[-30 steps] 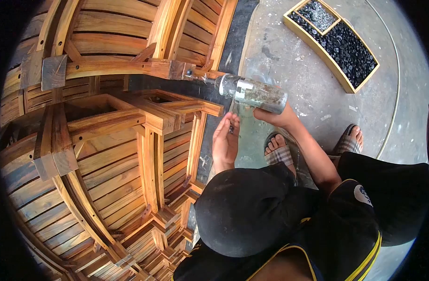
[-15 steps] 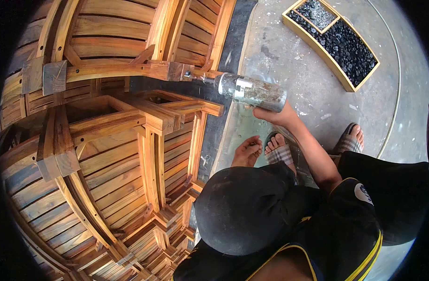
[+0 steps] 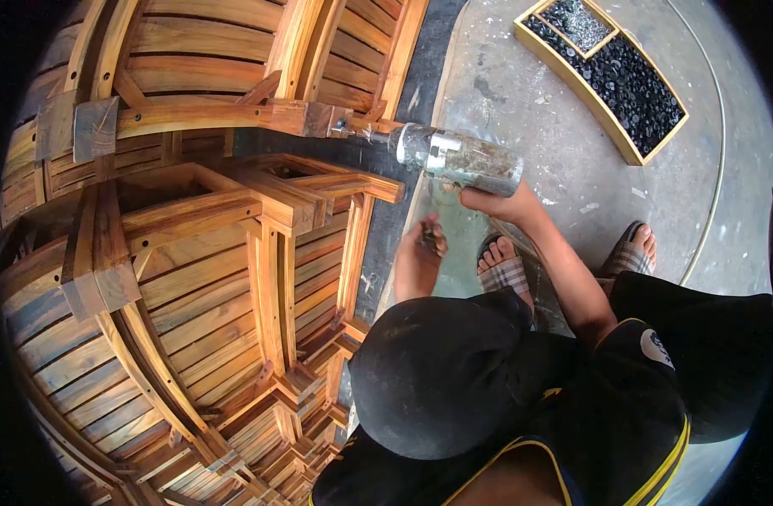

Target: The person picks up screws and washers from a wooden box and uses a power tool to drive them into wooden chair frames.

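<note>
My right hand (image 3: 494, 202) is wrapped round the rear of a worn silver power tool (image 3: 462, 158), lying almost level. Its narrow front end points left and meets the squared end of a wooden beam (image 3: 315, 120), where a small metal part (image 3: 340, 127) shows. Below the tool, my left hand (image 3: 427, 240) has its fingers curled around something small and dark that I cannot make out. This hand touches neither the tool nor the wood. Slatted wooden furniture (image 3: 209, 312) with bolted frames stands stacked on the left.
A wooden tray (image 3: 585, 105) of black washers, with small metal pieces in one compartment, lies on the concrete floor (image 3: 504, 93) at upper right. A pale hose (image 3: 720, 152) curves along the right side. Sandalled feet (image 3: 503, 268) and a black cap (image 3: 437, 379) show lower down.
My left hand has moved left and upward, closer to the wooden frames. The tool and my right hand have shifted only slightly to the right.
</note>
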Motion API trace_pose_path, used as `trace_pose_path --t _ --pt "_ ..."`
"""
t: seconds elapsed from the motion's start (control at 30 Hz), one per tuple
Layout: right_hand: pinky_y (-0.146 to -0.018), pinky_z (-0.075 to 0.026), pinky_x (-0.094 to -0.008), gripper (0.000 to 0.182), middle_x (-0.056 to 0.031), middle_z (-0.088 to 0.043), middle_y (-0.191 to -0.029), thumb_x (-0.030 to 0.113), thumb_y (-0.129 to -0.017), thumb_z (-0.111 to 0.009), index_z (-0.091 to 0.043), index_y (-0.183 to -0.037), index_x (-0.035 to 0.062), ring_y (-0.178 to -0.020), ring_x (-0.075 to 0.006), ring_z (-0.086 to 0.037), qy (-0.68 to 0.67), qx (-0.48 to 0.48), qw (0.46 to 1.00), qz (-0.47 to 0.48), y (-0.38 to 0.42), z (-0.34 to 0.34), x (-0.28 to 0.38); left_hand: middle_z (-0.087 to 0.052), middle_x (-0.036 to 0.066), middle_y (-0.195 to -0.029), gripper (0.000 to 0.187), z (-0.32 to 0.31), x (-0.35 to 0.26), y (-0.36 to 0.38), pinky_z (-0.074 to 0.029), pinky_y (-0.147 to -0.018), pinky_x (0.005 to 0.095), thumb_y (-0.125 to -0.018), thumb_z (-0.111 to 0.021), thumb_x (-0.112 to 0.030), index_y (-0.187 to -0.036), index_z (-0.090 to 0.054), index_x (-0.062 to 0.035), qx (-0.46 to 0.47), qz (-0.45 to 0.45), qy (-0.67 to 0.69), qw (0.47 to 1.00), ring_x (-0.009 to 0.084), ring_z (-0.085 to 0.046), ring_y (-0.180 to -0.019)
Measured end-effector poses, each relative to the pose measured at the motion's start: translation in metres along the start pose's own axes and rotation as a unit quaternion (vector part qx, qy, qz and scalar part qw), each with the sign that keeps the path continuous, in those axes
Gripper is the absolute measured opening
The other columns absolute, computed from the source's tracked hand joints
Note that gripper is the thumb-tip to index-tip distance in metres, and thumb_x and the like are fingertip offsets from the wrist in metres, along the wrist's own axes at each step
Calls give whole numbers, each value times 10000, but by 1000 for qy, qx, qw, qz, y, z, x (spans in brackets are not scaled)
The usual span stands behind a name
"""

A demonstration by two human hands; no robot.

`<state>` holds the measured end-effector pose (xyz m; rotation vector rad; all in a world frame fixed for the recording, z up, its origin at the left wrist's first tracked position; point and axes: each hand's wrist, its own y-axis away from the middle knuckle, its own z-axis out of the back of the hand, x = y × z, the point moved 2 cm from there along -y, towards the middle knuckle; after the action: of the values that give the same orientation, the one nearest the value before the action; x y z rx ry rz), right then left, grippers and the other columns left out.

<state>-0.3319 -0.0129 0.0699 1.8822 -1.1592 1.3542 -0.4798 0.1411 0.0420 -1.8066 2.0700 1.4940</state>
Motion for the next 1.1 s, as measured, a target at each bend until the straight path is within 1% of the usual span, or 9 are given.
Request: trace_pose_path --t 0.07,0.17,0.3,0.37,0.47,0.67,0.73,0.97,1.1 --pt "-680 -476 -273 296 -32 -675 -847 54 -663 -708 -658 -954 27 -742 -90 -586 -32 8 999 -27 2 0 -2 -584 83 -967 357 -14 -21 -3 -450 -726 243 -927 -472 -154 -1198 -502 77 -77 -84 54 992 156 -567 -876" --pt "-694 -477 -268 319 -41 -678 -876 44 -663 -706 -654 -977 20 -769 -90 -591 -19 28 998 -56 3 0 1 -566 122 -1039 448 -28 -54 -11 -454 -766 234 -895 -496 -118 -1270 -431 120 -39 -148 113 982 159 -564 -935" --pt "-685 -478 -260 324 -36 -681 -875 29 -661 -691 -654 -983 18 -765 -91 -601 -27 36 998 36 2 -4 7 -527 67 -896 395 -52 -88 -16 -381 -629 268 -911 -504 -188 -1215 -477 63 64 -183 111 975 140 -466 -731" --pt "-669 -483 -261 323 -32 -686 -870 13 -658 -671 -658 -981 16 -749 -92 -608 16 34 998 48 4 -4 9 -498 55 -840 328 -63 -98 -16 -344 -599 283 -911 -512 -217 -1128 -514 30 32 -181 135 974 145 -397 -664" --pt "-676 -487 -270 301 -34 -691 -847 6 -654 -659 -668 -954 14 -739 -95 -613 37 57 998 -1 5 -3 10 -464 49 -821 330 -72 -108 -19 -331 -617 279 -907 -521 -202 -1144 -520 27 40 -182 151 971 142 -393 -674" --pt "-667 -484 -265 263 -61 -690 -805 11 -651 -659 -675 -913 13 -715 -95 -610 28 50 998 31 3 -3 13 -468 18 -776 278 -83 -118 -23 -346 -619 262 -887 -544 -122 -1129 -520 12 32 -202 137 969 136 -393 -669" --pt "-663 -483 -268 264 -63 -686 -801 14 -650 -662 -671 -913 10 -708 -95 -604 25 48 998 34 2 -3 16 -498 41 -823 178 -75 -119 -29 -358 -614 267 -920 -532 -152 -1041 -541 -21 64 -208 122 968 136 -411 -661" --pt "-643 -471 -281 283 -58 -661 -779 43 -654 -692 -652 -932 8 -678 -106 -574 42 36 998 21 2 0 15 -523 52 -854 221 -63 -117 -33 -373 -631 264 -968 -501 -179 -1103 -534 -7 70 -207 119 969 137 -438 -685" --pt "-655 -471 -281 312 -60 -664 -799 56 -655 -706 -648 -958 9 -697 -111 -579 44 40 998 18 2 2 7 -550 77 -898 254 -61 -116 -33 -418 -676 276 -977 -487 -157 -1147 -514 30 2 -196 129 972 146 -474 -734"
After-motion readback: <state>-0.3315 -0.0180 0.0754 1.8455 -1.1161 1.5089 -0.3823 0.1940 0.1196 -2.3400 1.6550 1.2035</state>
